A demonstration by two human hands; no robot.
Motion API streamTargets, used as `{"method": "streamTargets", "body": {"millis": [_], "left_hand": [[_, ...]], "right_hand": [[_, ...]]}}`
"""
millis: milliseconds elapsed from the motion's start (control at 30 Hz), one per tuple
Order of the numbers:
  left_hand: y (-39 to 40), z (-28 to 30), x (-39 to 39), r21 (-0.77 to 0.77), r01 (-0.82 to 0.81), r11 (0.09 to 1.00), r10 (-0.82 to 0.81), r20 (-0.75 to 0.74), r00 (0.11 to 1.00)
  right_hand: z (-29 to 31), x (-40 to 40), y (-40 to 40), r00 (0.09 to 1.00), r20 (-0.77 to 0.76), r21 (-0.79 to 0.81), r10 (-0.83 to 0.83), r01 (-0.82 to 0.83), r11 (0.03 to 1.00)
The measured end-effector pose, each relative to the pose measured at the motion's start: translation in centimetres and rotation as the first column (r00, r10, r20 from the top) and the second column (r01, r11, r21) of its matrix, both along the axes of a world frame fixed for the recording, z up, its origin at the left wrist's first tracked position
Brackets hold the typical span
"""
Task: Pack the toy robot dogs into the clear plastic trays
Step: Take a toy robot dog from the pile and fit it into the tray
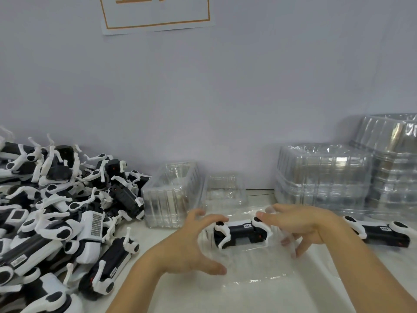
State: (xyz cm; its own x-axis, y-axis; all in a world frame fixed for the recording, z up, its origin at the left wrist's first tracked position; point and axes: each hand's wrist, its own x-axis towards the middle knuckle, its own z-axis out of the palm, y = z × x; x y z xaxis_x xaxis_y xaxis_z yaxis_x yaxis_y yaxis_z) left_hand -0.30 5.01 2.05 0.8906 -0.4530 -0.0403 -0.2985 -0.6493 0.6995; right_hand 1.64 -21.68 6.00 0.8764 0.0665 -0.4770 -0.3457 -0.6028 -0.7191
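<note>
Hands (246, 236) flank toy dog (242, 232) in clear tray (259, 274).

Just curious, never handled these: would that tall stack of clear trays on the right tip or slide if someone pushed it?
Probably. The stack of clear trays is thin glossy plastic, so likely light and slippery. It stands higher than the stack beside it, so a push near its top might topple it.

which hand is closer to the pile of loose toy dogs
Left. The left hand is just right of the pile of loose toy dogs; the right hand is farther right, beyond the toy dog between them.
</note>
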Motion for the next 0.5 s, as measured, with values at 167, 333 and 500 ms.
{"method": "streamTargets", "body": {"millis": [167,333,500], "left_hand": [[0.0,0.3,-0.2,-0.082,-0.005,0.997,0.006,0.014,1.000],[-1.2,2.3,-0.7,-0.127,0.030,0.991,-0.020,0.084,0.996],[-5.5,5.2,-1.1,-0.287,0.031,0.957,0.008,0.133,0.991]], "right_hand": [[2.4,-0.3,-0.4,0.955,0.284,-0.113,0.086,-0.056,0.992],[6.4,-2.0,0.6,0.751,0.642,-0.191,0.152,-0.035,0.981],[9.1,-4.6,2.0,0.564,0.818,-0.152,0.108,0.032,0.988]]}}
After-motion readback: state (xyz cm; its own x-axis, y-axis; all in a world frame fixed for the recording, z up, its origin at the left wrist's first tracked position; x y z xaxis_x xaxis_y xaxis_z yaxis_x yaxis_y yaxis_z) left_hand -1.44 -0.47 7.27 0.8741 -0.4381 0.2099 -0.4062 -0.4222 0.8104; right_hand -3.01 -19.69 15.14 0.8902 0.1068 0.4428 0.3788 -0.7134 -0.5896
